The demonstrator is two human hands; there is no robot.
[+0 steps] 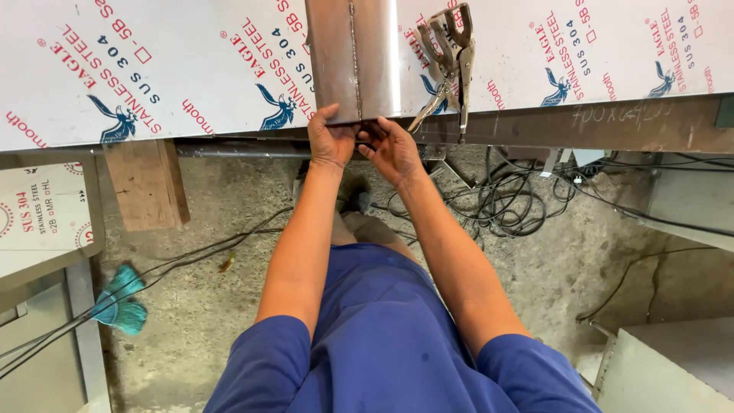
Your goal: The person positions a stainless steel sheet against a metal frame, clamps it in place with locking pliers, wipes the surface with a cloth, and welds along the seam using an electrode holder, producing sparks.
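Both hands are working at the near edge of the counter, seen from the head camera. I am pinching the lower rim of the steel piece with the left hand, fingers curled under and thumb on top, probably steadying it. The right hand is partly closed just beside it, fingertips meeting the same rim; whether it is holding anything small I cannot tell. A welded seam is running up the piece. Locking pliers are lying just right of it on the film-covered sheet. Cables are trailing across the floor, near a teal brush.
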